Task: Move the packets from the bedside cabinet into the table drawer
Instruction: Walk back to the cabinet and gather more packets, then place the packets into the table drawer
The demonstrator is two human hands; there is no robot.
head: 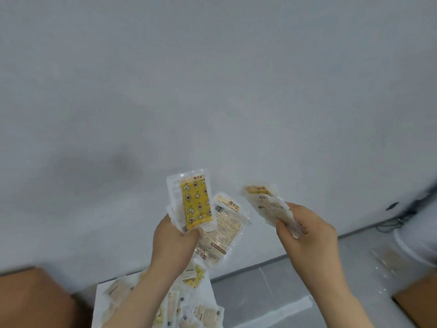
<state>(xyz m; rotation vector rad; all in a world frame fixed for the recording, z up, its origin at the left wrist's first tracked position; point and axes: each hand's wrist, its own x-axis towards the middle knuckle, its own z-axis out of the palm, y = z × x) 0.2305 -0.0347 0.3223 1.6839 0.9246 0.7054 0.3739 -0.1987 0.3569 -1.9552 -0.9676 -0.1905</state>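
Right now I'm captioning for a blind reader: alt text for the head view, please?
The left hand grips a yellow patterned plastic packet atop beige ones, the right hand a fan of beige plastic packets, before a grey wall.

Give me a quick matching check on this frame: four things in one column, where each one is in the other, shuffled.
Things:
1. yellow star-print packet
2. fanned beige packets
3. loose packets
4. brown surface

Places:
A. lying on the white surface under the arms
B. front of the bunch gripped by the left hand
C. lower-left corner of the view
D. held in the right hand

Pairs: 1-B, 2-D, 3-A, 4-C
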